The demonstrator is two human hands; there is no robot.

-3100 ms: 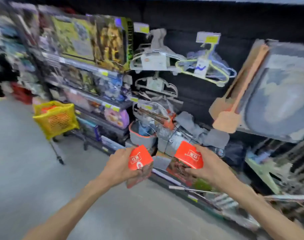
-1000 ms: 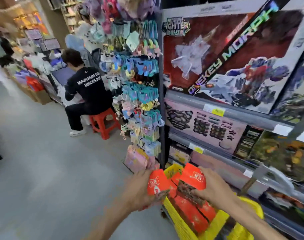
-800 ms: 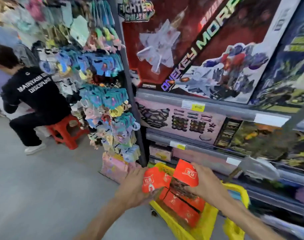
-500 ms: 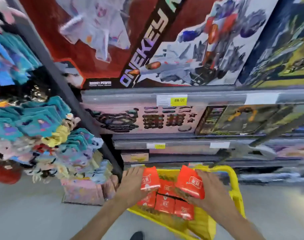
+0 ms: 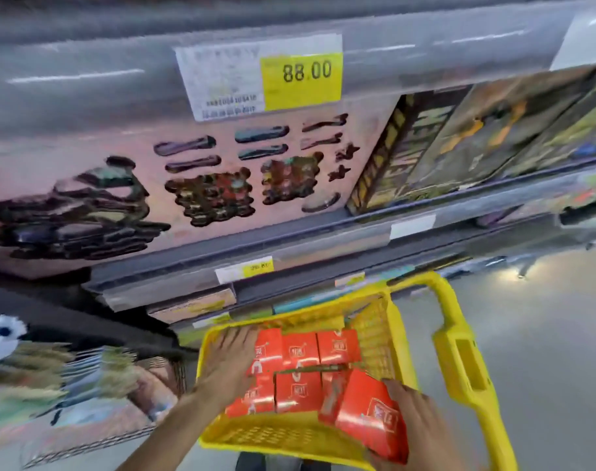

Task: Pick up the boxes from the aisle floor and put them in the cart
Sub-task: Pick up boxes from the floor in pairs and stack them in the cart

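The yellow cart (image 5: pixel 283 433) stands below me against the shelving, with several red boxes (image 5: pixel 318 348) packed in rows inside its basket. My left hand (image 5: pixel 230 363) is down in the basket at its left wall and holds a red box (image 5: pixel 267 350) against the packed rows, fingers stretched along the box's side. My right hand (image 5: pixel 417 428) grips another red box (image 5: pixel 369 414), tilted over the basket's near right corner, partly above the packed boxes.
The cart's yellow handle (image 5: pixel 459 362) curves round the right side. Store shelves (image 5: pixel 290 246) with toy boxes and price tags rise right behind the cart. Hanging packets (image 5: pixel 69 375) crowd the left. Grey aisle floor (image 5: pixel 544 334) lies to the right.
I have turned from the aisle to the cart and leaned over it. Both hands have dropped, the left box into the basket and the right box to its near right corner.
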